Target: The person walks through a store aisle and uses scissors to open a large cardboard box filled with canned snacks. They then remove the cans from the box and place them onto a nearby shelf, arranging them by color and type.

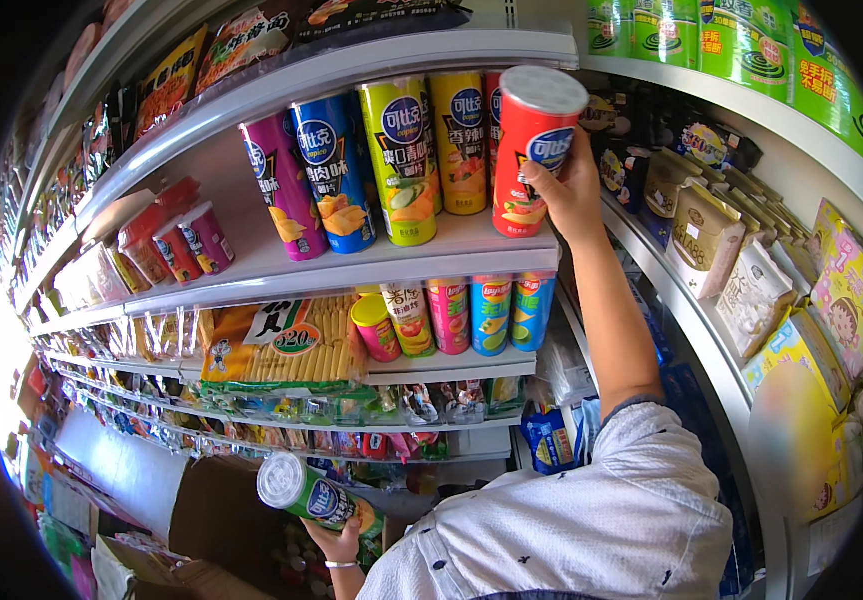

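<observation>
My right hand (572, 187) grips a tall red Copico potato chip canister (523, 161) by its right side, at the right end of a white shelf (401, 262). Whether its base touches the shelf, I cannot tell. Close by stand yellow (463, 165), lime-green (404, 202), blue (335, 180) and purple (285, 202) canisters, all upright. Lower down, my left hand (337, 541) holds a green canister (319, 495), tilted with its clear lid towards the upper left. An open cardboard box (213, 502) lies below it, with several canisters dimly visible inside.
Small canisters (206, 232) stand further left on the same shelf. Beneath are Lay's canisters (491, 315) and a large biscuit pack (289, 341). Noodle packs (244, 49) fill the shelf above. At right, another shelf unit (690, 315) holds bagged goods (705, 232) and green mosquito-coil packs (746, 45).
</observation>
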The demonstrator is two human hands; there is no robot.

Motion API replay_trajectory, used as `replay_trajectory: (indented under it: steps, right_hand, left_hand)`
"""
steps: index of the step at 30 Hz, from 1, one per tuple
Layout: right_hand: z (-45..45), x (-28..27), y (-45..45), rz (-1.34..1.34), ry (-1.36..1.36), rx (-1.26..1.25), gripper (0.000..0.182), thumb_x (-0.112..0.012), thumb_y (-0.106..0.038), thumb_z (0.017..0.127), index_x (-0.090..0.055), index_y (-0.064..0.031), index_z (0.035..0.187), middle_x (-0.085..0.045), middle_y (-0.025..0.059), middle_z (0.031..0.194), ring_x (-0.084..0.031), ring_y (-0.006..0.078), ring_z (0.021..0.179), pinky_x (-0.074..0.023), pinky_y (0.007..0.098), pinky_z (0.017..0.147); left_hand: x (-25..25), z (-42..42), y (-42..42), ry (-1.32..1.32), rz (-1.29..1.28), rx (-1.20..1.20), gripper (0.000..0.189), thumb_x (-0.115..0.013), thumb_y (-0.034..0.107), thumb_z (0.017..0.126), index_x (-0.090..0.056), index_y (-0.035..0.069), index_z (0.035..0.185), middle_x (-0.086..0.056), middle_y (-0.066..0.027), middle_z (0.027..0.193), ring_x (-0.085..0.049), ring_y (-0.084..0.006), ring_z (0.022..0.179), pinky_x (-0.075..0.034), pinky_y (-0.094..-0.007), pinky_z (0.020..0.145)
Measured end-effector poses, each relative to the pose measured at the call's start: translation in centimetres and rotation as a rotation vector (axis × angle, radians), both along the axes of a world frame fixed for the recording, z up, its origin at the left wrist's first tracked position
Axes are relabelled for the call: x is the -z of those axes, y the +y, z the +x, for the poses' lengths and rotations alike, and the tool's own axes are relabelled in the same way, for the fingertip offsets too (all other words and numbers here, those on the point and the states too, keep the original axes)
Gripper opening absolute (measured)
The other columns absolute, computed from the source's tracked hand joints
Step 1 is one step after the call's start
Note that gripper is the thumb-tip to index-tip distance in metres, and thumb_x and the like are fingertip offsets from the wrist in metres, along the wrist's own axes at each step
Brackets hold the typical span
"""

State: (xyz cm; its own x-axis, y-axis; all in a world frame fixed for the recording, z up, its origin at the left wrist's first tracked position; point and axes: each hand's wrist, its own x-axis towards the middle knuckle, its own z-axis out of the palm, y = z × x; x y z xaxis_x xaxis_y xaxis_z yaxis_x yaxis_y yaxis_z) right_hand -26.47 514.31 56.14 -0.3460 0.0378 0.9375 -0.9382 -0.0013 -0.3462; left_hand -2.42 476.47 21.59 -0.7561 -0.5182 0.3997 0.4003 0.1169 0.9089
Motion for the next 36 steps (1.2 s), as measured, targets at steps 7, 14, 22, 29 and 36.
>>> replay_trajectory:
  steps: [7,14,22,29,36]
  right_hand:
    - [-2.6,-0.8,0.6,-0.104,-0.176,0.159,0.057,-0.073,-0.033,0.077,-0.049,0.0015,0.114,-0.060,0.0100,0.098,-0.059,0.0144,0.087,-0.0479,0.0289,0.078]
    - [-3.2,-0.5,0.9,0.024,0.046,0.630,0.065,-0.075,-0.035,0.073,-0.048,0.0032,0.117,-0.056,0.0172,0.109,-0.056,0.0255,0.101,-0.0433,0.0373,0.089]
    - [6.9,7.0,-4.8,0.050,-0.202,0.073,0.055,-0.065,-0.032,0.082,-0.048,-0.0022,0.124,-0.054,0.0096,0.114,-0.053,0.0192,0.104,-0.0421,0.0339,0.087]
    - [9.3,12.6,-12.0,0.356,-0.409,-0.225,0.096,-0.078,-0.021,0.065,-0.022,0.0014,0.140,-0.039,0.0218,0.132,-0.043,0.0342,0.120,-0.0370,0.0400,0.098]
    - [8.8,13.5,-14.2,0.523,-0.180,-0.003,0.084,-0.075,-0.021,0.069,-0.029,-0.0015,0.137,-0.040,0.0226,0.131,-0.038,0.0384,0.123,-0.0343,0.0428,0.101]
  left_hand:
    - [-7.8,-4.0,2.4,0.136,0.100,0.271,0.094,-0.084,0.039,0.063,-0.029,-0.001,0.128,-0.049,-0.0098,0.116,-0.053,-0.0197,0.102,-0.045,-0.0335,0.089]
    - [-17.2,-10.1,6.1,0.094,0.156,0.652,0.082,-0.077,0.033,0.071,-0.031,-0.002,0.128,-0.051,-0.0114,0.117,-0.054,-0.0206,0.103,-0.046,-0.0341,0.088]
    - [-24.6,-14.4,10.3,0.289,0.358,0.896,0.060,-0.068,0.020,0.081,-0.034,0.001,0.126,-0.052,-0.0120,0.119,-0.053,-0.0229,0.109,-0.045,-0.0368,0.092]
    - [-22.8,-13.8,11.1,0.221,0.270,0.803,0.072,-0.076,0.023,0.075,-0.034,0.001,0.129,-0.052,-0.0088,0.118,-0.051,-0.0169,0.110,-0.043,-0.0308,0.093]
    - [-21.4,-13.0,6.8,0.193,0.054,0.606,0.064,-0.079,0.016,0.072,-0.040,-0.001,0.120,-0.057,-0.0099,0.109,-0.059,-0.0169,0.097,-0.050,-0.0307,0.084]
